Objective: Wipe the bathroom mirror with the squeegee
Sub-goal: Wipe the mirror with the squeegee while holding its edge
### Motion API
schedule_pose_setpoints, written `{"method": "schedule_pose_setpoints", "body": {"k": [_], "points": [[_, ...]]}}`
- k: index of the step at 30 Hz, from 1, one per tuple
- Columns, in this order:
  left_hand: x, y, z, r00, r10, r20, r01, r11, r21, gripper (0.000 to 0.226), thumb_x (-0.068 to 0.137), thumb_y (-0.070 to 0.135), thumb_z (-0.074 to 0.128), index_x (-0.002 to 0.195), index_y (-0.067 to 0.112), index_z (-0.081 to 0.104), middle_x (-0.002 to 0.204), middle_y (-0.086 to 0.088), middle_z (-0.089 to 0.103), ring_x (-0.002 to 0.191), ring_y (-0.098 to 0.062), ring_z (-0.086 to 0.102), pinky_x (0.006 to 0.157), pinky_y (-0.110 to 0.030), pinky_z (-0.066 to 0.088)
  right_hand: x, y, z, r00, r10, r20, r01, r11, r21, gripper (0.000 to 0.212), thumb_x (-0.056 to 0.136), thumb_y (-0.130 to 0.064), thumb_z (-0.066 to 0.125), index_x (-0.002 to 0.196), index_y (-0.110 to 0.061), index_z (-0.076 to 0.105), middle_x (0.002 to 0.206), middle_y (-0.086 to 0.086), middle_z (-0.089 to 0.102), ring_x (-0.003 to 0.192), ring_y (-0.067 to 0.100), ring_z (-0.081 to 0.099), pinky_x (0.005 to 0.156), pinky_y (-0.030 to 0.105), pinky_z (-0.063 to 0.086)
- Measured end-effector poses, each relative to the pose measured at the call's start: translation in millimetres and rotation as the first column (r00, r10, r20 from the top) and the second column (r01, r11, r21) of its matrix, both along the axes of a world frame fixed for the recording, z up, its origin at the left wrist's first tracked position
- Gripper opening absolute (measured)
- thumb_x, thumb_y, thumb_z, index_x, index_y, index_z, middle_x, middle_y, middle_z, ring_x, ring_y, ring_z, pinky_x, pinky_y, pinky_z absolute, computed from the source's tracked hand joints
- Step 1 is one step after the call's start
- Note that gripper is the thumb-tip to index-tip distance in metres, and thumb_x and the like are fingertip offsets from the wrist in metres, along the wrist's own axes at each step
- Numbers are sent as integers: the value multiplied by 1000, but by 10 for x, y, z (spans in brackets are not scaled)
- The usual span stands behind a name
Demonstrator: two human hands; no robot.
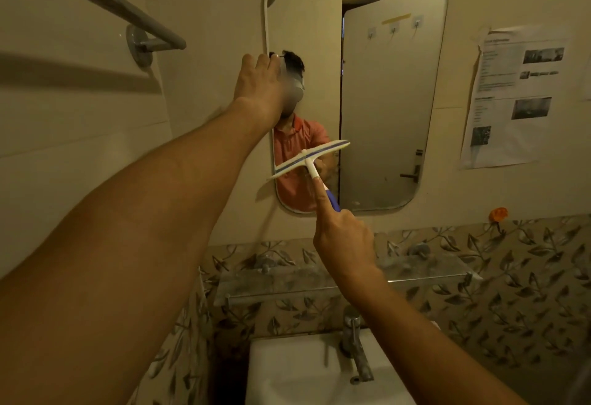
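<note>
The mirror (pixel 383 100), a tall pane with rounded corners, hangs on the wall above a glass shelf (pixel 425 272) and a white sink (pixel 287 369) with a chrome tap (pixel 355 344). The person's left hand (pixel 259 81) reaches up to the mirror's left edge, about halfway up, fingers curled over the rim there. Lower, near the mirror's bottom left corner, the right hand (pixel 343 238) is closed around the blue handle of the squeegee (pixel 308 159), forefinger laid straight along the shaft. The squeegee stands up beyond the knuckles, its white blade tilted, left end low and just past the mirror's left edge, right end higher over the glass. I cannot tell whether the blade touches the glass.
</note>
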State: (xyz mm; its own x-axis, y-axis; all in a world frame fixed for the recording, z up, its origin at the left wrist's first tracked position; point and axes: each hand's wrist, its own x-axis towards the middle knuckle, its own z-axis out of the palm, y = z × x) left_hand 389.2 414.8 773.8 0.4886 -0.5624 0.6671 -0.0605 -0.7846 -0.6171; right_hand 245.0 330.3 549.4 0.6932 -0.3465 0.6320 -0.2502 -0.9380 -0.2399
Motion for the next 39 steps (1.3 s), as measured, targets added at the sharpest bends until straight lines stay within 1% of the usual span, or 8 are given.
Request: {"method": "schedule_pose_setpoints", "body": {"k": [4,11,18,21,27,31,36,39], "points": [[-39,-5,-17,1000,5,-11,-5,1000,-14,77,78,56,66,143,20,49,146,-13,35,124,-29,40,99,-44,34,-169,-54,-235,997,-11,-76,12,1000,14,90,104,-21,48,157,-39,-23,79,7,56,56,17,55,53,34,55],[-51,-130,-163,999,1,-43,-5,994,-108,102,72,65,72,154,14,36,163,-15,18,135,-32,34,105,-45,32,-303,-233,-459,987,-17,-161,18,1000,6,86,105,-21,48,157,-36,-19,82,5,55,57,14,53,56,32,57],[-16,-194,-209,1000,-19,-4,18,990,-136,69,87,46,65,147,14,49,162,-18,22,134,-34,37,104,-46,33,-344,-218,-171,986,88,-138,-104,988,-111,78,107,-24,42,157,-37,-17,82,5,53,57,14,55,55,31,56],[-58,-202,-198,1000,5,-2,-5,992,-126,72,86,45,67,147,12,49,161,-20,25,131,-35,40,102,-46,35,-234,-159,61,977,127,-173,-166,959,-228,79,107,-21,43,157,-37,-16,85,7,48,58,15,52,54,32,53],[-81,-198,-209,1000,29,-5,-30,991,-133,70,83,48,72,140,12,55,161,-18,26,130,-35,41,102,-46,36,-94,-237,234,968,70,-241,-148,935,-323,77,108,-19,44,160,-35,-10,88,10,43,53,12,36,53,30,38],[-119,-197,-204,999,41,0,-41,990,-138,74,82,49,71,143,11,52,160,-18,26,129,-35,41,102,-46,35,-134,-414,114,964,89,-251,-172,927,-332,83,106,-18,46,156,-38,-17,87,10,44,55,15,44,53,30,44],[-135,-193,-207,999,37,-15,-39,990,-138,84,78,48,74,147,11,46,161,-19,24,132,-35,39,106,-48,34,-273,-630,-49,955,66,-290,-162,933,-321,85,106,-16,47,158,-39,-17,86,8,43,54,11,37,53,28,43],[-154,-193,-201,999,34,-11,-36,990,-136,88,76,51,74,148,10,44,160,-19,24,131,-35,39,105,-47,34,-315,-717,-95,953,55,-297,-155,934,-323,89,105,-15,48,156,-41,-21,84,7,44,53,11,38,55,29,52]]}}
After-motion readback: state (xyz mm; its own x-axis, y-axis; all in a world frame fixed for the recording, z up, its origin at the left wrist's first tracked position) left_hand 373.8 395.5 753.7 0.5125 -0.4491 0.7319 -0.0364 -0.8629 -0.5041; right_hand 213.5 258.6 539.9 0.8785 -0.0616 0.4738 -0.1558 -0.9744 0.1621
